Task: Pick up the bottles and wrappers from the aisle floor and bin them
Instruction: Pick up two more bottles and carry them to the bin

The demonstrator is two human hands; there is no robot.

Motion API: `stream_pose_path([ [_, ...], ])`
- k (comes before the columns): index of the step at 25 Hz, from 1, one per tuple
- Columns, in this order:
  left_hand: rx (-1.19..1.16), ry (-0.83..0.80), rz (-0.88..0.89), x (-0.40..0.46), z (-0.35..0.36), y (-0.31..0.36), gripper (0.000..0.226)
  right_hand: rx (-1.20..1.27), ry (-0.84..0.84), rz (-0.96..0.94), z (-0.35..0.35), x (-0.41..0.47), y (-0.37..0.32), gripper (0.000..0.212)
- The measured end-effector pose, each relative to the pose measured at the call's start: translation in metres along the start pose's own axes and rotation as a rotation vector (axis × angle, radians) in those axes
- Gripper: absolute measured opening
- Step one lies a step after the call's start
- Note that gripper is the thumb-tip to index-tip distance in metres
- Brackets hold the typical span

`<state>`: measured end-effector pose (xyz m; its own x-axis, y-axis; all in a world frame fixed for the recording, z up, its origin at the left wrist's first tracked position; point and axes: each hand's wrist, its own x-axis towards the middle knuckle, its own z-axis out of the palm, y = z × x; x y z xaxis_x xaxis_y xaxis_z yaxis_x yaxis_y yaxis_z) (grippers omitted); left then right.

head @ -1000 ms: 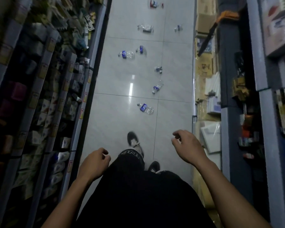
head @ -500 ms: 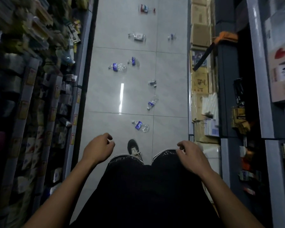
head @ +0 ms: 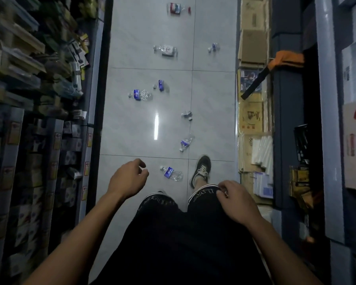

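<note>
Evidently nothing is collected yet: both the left hand [head: 130, 177] and right hand [head: 237, 199] hang loosely curled, empty. Nearest bottle [head: 171, 173] lies at 12 o'clock; other bottles and wrappers [head: 166, 50] strew the floor [head: 132, 124] beyond. No bin shows.

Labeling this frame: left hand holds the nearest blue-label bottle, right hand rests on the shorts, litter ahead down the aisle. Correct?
Wrong on the left hand: in the head view it holds nothing, and the nearest blue-label bottle lies on the floor tiles just beside it. The right hand does rest on the shorts; litter lies ahead.
</note>
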<state>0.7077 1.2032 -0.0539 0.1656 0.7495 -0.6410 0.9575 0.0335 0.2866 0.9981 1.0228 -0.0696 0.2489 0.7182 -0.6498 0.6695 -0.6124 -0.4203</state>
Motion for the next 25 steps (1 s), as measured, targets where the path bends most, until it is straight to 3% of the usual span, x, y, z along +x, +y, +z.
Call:
stream_pose_path([
  [3,-0.058,-0.041,-0.077,0.032,0.014,0.033,0.033,-0.023,-0.05,-0.032,-0.032,0.062,0.001,0.042],
  [7,-0.147,-0.094,-0.17,0.092,0.051,0.045,0.028,-0.036,-0.082,-0.04,-0.022,0.147,-0.011,0.025],
  [10,-0.32,-0.154,-0.289,0.157,0.113,0.025,0.019,-0.016,-0.168,-0.01,0.036,0.218,-0.011,0.018],
  [13,-0.738,-0.253,-0.604,0.235,0.207,-0.01,0.013,0.002,-0.247,0.037,0.124,0.301,0.006,0.007],
  [17,-0.929,-0.346,-0.939,0.337,0.364,-0.077,0.017,0.131,-0.275,0.221,0.26,0.417,0.041,0.024],
  [20,-0.964,-0.341,-1.083,0.403,0.475,-0.123,0.037,0.271,-0.219,0.43,0.355,0.503,0.071,0.025],
  [23,-0.964,-0.261,-1.248,0.453,0.558,-0.153,0.103,0.376,-0.056,0.601,0.423,0.58,0.099,0.038],
  [25,-1.085,-0.208,-1.343,0.48,0.593,-0.161,0.119,0.446,0.036,0.704,0.452,0.624,0.117,0.059],
])
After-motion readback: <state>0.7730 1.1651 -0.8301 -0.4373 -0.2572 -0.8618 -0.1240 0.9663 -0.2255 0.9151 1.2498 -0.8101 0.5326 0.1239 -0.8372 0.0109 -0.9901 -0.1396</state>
